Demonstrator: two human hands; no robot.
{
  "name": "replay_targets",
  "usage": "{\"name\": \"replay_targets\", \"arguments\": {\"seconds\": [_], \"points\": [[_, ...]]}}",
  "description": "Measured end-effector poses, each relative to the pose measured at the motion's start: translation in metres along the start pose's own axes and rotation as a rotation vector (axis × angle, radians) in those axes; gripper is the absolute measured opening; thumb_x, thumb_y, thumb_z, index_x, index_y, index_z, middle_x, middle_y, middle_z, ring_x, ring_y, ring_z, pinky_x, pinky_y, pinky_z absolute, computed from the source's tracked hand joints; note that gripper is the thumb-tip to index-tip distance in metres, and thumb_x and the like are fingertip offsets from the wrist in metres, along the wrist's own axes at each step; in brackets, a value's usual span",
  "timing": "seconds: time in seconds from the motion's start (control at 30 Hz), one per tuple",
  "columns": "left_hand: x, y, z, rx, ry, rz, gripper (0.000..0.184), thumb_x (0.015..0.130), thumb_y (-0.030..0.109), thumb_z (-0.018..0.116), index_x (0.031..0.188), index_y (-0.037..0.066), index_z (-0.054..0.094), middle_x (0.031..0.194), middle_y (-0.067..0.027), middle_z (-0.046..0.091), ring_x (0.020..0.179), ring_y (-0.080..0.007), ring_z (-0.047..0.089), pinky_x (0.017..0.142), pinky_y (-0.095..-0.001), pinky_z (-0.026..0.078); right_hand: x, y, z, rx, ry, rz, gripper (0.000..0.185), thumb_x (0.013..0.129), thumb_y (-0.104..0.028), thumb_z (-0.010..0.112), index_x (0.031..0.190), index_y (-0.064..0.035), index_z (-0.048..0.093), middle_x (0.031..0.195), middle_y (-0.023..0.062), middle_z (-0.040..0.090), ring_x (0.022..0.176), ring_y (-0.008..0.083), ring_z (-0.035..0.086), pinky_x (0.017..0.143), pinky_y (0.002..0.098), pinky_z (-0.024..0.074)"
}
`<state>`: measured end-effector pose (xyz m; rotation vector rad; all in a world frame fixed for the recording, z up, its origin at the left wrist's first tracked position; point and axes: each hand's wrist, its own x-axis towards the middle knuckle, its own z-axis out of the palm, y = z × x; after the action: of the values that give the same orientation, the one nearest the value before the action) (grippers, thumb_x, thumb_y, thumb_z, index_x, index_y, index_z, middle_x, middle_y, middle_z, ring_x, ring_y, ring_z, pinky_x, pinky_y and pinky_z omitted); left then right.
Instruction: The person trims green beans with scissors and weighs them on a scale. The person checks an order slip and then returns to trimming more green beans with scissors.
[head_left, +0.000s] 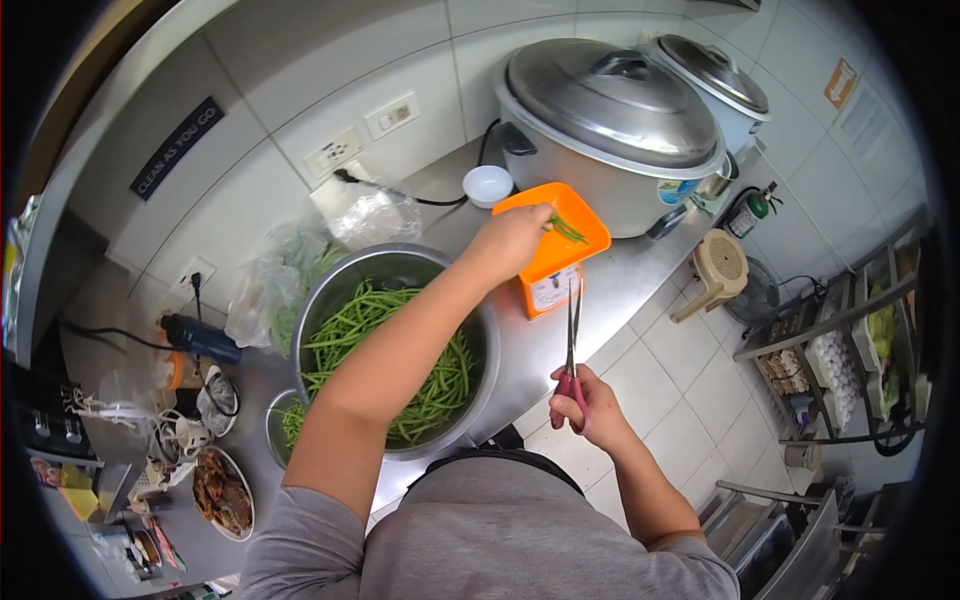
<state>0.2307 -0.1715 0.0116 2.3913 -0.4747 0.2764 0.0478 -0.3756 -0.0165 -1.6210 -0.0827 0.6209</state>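
Observation:
My left hand point(513, 240) reaches over an orange kitchen scale's tray point(590, 228), its fingers closed round a few cut green beans point(568, 231). Below the tray, the dial of the orange scale point(553, 290) faces me. In my right hand point(588, 405) is a pair of scissors point(571, 370) with pink-red handles, blades pointing up and away from me. A large steel bowl point(487, 375) full of green beans point(375, 335) stands under my left forearm, which hides part of it. Beside it is a smaller steel bowl point(277, 425) with more green pieces.
Behind the scale stand a large lidded rice cooker point(590, 150) and a second cooker point(735, 110). A small white bowl point(487, 185) is near the wall. Plastic bags point(270, 290) and a plate of brown food point(223, 495) lie to the left. A beige stool point(718, 265) is on the floor.

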Motion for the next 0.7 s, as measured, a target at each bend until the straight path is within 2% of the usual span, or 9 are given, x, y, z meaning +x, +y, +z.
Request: {"name": "replay_targets", "arguments": {"seconds": [0.1, 0.23, 0.33, 0.43, 0.5, 0.57, 0.6, 0.63, 0.7], "points": [[0.041, -0.008, 0.034, 0.208, -0.301, 0.141, 0.035, 0.083, 0.009, 0.061, 0.118, 0.008, 0.058, 0.119, -0.0149, 0.059, 0.115, -0.0315, 0.053, 0.098, -0.0399, 0.042, -0.005, 0.006, -0.024, 0.103, 0.07, 0.003, 0.057, 0.08, -0.037, 0.076, 0.112, 0.0002, 0.049, 0.071, 0.0049, 0.059, 0.058, 0.0126, 0.059, 0.044, 0.0225, 0.0387], [0.056, -0.013, 0.054, 0.402, -0.429, 0.189, 0.043, 0.08, 0.007, 0.064, 0.123, 0.008, 0.056, 0.121, -0.0139, 0.058, 0.118, -0.0308, 0.051, 0.102, -0.0405, 0.038, -0.007, 0.013, -0.046, 0.141, 0.132, 0.019, 0.061, 0.078, -0.039, 0.077, 0.113, 0.0015, 0.048, 0.071, 0.0062, 0.06, 0.058, 0.0132, 0.059, 0.044, 0.0222, 0.0386], [0.044, -0.015, 0.038, 0.501, -0.547, 0.141, 0.052, 0.079, 0.01, 0.067, 0.128, 0.008, 0.053, 0.126, -0.015, 0.055, 0.119, -0.0307, 0.051, 0.106, -0.0405, 0.034, -0.003, 0.025, -0.053, 0.18, 0.112, -0.018, 0.061, 0.078, -0.039, 0.077, 0.114, 0.0015, 0.048, 0.071, 0.0062, 0.06, 0.058, 0.0133, 0.059, 0.044, 0.0228, 0.0389], [0.014, -0.021, -0.014, 0.179, -0.225, 0.087, 0.058, 0.079, 0.021, 0.07, 0.131, 0.006, 0.05, 0.128, -0.0181, 0.053, 0.121, -0.0327, 0.05, 0.105, -0.042, 0.037, 0.007, 0.032, -0.054, 0.227, 0.019, -0.035, 0.062, 0.078, -0.038, 0.077, 0.116, 0.0007, 0.047, 0.073, 0.0064, 0.06, 0.059, 0.0135, 0.059, 0.048, 0.0233, 0.0412], [-0.013, -0.03, -0.068, 0.022, -0.073, -0.107, 0.056, 0.083, 0.025, 0.069, 0.131, 0.006, 0.05, 0.127, -0.0162, 0.057, 0.122, -0.0273, 0.052, 0.102, -0.0384, 0.039, 0.018, 0.035, -0.047, 0.293, -0.069, -0.087, 0.062, 0.076, -0.034, 0.079, 0.119, -0.002, 0.047, 0.079, 0.0058, 0.061, 0.066, 0.0121, 0.059, 0.055, 0.0232, 0.0438], [-0.048, -0.056, -0.111, 0.057, 0.043, -0.341, 0.042, 0.087, 0.026, 0.065, 0.123, 0.005, 0.057, 0.116, -0.0121, 0.064, 0.111, -0.0234, 0.059, 0.091, -0.036, 0.045, 0.034, 0.038, -0.038, 0.283, -0.176, -0.163, 0.062, 0.076, -0.032, 0.08, 0.119, -0.0035, 0.047, 0.08, 0.0053, 0.061, 0.069, 0.0113, 0.059, 0.056, 0.0233, 0.0441], [-0.065, -0.077, -0.124, 0.072, 0.025, -0.471, 0.037, 0.088, 0.026, 0.064, 0.119, 0.006, 0.06, 0.113, -0.0115, 0.065, 0.105, -0.0226, 0.062, 0.089, -0.0358, 0.047, 0.04, 0.038, -0.032, 0.263, -0.253, -0.244, 0.062, 0.075, -0.03, 0.081, 0.12, -0.0049, 0.047, 0.082, 0.0047, 0.061, 0.071, 0.0104, 0.058, 0.057, 0.0234, 0.0445], [-0.081, -0.096, -0.13, 0.144, -0.012, -0.592, 0.037, 0.086, 0.026, 0.065, 0.115, 0.003, 0.062, 0.111, -0.0177, 0.065, 0.101, -0.0278, 0.063, 0.084, -0.0384, 0.05, 0.047, 0.029, -0.024, 0.248, -0.323, -0.241, 0.062, 0.076, -0.026, 0.081, 0.123, -0.0069, 0.045, 0.082, 0.0037, 0.06, 0.071, 0.0094, 0.056, 0.058, 0.0235, 0.0446], [-0.102, -0.125, -0.12, 0.214, -0.104, -0.605, 0.036, 0.086, 0.025, 0.064, 0.114, 0.004, 0.062, 0.112, -0.0182, 0.064, 0.101, -0.0284, 0.063, 0.085, -0.0382, 0.05, 0.065, 0.015, -0.001, 0.265, -0.404, -0.285, 0.061, 0.077, -0.024, 0.079, 0.124, -0.007, 0.044, 0.082, 0.0036, 0.06, 0.069, 0.009, 0.056, 0.057, 0.0232, 0.0443]]}}
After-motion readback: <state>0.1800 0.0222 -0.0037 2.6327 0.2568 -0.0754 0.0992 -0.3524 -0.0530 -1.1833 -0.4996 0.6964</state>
